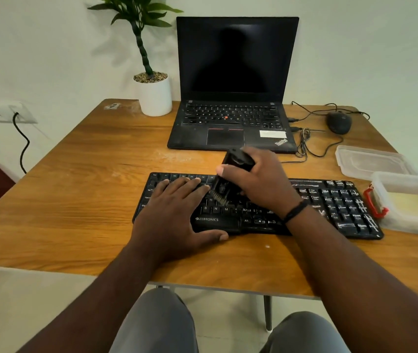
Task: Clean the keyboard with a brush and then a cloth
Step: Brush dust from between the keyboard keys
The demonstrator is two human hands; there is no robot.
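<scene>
Left hand [177,210]: flat on left half of black Zebronics keyboard [340,207], fingers [190,184] straight, close together.
Brush [230,174]: small, black, bristles down on keyboard's middle keys.
Right hand [261,182]: fingers curled round brush.
Keyboard: on wooden worktop [75,194].

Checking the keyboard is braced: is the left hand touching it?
Touching. Head view shows the left hand lying flat on the keyboard, fingers across its keys.

Bare forearms — black wristband [295,211] — grey trousers [157,324].
</scene>
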